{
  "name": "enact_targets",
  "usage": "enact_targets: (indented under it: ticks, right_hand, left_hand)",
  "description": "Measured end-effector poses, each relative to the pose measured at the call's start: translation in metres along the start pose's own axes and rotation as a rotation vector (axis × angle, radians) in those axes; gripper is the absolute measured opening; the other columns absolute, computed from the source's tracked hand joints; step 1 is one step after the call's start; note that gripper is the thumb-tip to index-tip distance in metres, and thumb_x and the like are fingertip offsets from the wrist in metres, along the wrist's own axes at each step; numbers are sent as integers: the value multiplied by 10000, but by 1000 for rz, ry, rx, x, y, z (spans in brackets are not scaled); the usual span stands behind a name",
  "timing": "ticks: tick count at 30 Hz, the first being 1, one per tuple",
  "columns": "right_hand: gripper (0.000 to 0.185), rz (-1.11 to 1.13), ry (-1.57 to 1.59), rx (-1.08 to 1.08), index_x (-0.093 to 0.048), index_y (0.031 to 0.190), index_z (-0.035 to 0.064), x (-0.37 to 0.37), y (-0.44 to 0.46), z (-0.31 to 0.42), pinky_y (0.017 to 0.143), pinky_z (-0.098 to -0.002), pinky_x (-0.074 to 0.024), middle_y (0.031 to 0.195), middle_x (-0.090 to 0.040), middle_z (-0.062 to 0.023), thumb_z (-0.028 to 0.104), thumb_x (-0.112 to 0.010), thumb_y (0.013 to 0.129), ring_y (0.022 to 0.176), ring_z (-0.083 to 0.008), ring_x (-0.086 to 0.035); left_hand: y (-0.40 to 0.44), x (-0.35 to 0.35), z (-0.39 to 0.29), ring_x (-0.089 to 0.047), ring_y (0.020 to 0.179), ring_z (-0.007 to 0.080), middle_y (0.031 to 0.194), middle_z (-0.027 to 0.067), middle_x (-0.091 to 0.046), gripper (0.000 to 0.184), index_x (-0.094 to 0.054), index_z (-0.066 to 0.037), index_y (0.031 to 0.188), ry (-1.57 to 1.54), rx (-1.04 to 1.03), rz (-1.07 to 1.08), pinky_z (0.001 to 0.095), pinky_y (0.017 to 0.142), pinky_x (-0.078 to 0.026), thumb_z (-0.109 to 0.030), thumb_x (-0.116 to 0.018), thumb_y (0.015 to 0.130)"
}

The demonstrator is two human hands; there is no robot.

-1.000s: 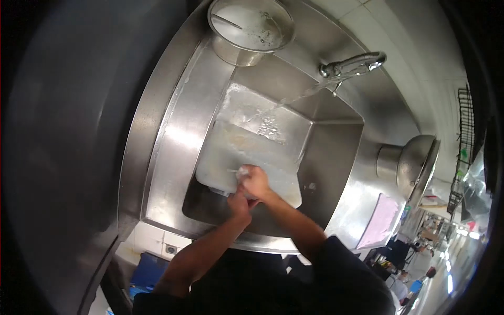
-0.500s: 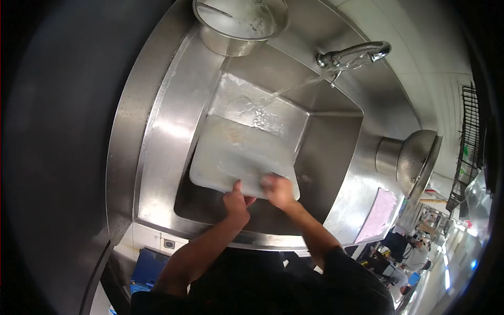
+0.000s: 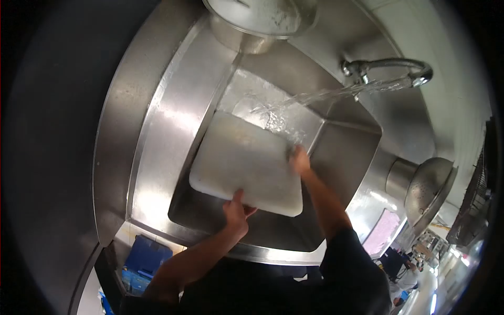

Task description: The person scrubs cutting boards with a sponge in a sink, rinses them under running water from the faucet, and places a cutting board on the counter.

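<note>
A white cutting board (image 3: 247,163) lies tilted in the steel sink basin (image 3: 344,144). My left hand (image 3: 237,214) grips its near edge, the thumb on top and the fingers curled underneath. My right hand (image 3: 300,161) is at the board's right edge, smeared by motion. Its fingers are closed around something small and greyish that I cannot make out. Beyond the board's far edge, water from the faucet (image 3: 401,65) runs in a stream and splashes on the basin floor.
A large steel pot (image 3: 252,43) stands at the sink's far left corner. On the right ledge are a steel colander (image 3: 428,186) and a pink cloth (image 3: 381,231). Blue containers (image 3: 144,257) sit below at the left. People (image 3: 407,278) are in the background at right.
My right hand has moved from the board's near edge up along its right side, away from my left hand. My left hand keeps its hold on the near edge. The view has shifted slightly.
</note>
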State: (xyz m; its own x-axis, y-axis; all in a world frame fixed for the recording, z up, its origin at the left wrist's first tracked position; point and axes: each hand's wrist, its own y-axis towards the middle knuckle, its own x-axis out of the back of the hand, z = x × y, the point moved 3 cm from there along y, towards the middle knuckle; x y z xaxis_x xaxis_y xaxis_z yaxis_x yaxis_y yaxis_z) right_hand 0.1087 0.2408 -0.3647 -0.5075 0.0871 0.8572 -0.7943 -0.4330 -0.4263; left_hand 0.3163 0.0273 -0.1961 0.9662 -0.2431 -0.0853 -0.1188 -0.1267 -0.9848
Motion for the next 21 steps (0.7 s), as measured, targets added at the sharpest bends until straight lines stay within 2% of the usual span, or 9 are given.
enact_targets:
  ticks: [2,3,4,6,8,10,13,17,21]
  right_hand:
    - [293,159,180,-45,-602,1033,51,56,-73,84,772,-490,-493,937,-647,-207,248,-639,819,896,-392,-632]
    - [272,52,188,244,-626,987,44,88,-105,132,769,-513,-507,959,-651,-239,284,-603,861,892,-429,-625]
    - [272,66,180,252,-626,987,44,86,-105,143,769,-513,-507,959,-651,-239,284,-603,861,892,-429,-625]
    - [245,179,160,178,-602,945,39,73,-98,153,747,-516,-502,889,-655,-237,270,-600,861,844,-421,-634]
    - [246,120,131,158,-600,964,40,23,-25,110,727,-512,-506,854,-655,-235,265,-577,868,811,-422,-636]
    - [285,-27,23,-48,-602,1000,34,2,53,93,717,-508,-508,836,-654,-239,289,-561,879,797,-424,-638]
    - [333,48,55,-139,-610,1025,47,-2,62,119,725,-506,-510,848,-658,-234,345,-566,883,807,-421,-639]
    - [320,152,170,85,-612,1010,81,32,-46,211,710,-503,-512,795,-658,-215,365,-622,862,794,-411,-641]
    - [303,146,432,218,-609,1003,85,52,-46,226,714,-504,-511,782,-657,-212,344,-643,850,804,-410,-643]
  left_hand:
    - [-1,1,-5,-630,646,221,841,130,-613,396,-530,30,1066,54,-5,-22,346,579,-560,-300,-624,867]
    - [1,-1,-8,-630,646,221,841,130,-613,396,-530,30,1066,28,-9,-18,346,579,-560,-300,-624,867]
    - [2,4,-8,-630,640,219,843,131,-612,405,-527,29,1069,48,-23,-10,345,569,-557,-305,-625,863]
    - [1,8,-4,-630,634,217,844,131,-612,413,-524,29,1072,67,-36,-15,344,559,-555,-309,-626,858]
    - [-1,4,-7,-631,629,213,831,123,-618,397,-549,29,1045,73,-44,-87,340,546,-551,-311,-625,855]
    - [0,6,-6,-631,633,211,858,121,-621,396,-550,28,1048,95,1,-48,337,544,-550,-308,-626,853]
    - [4,12,1,-635,634,207,884,115,-628,398,-552,23,1056,131,33,-19,335,544,-550,-305,-633,847]
    - [0,6,-7,-648,636,209,852,108,-635,397,-544,14,1072,123,-12,0,330,567,-562,-295,-648,845]
    - [25,17,12,-643,688,217,829,104,-621,332,-561,-36,1042,5,-46,161,346,637,-578,-308,-636,867]
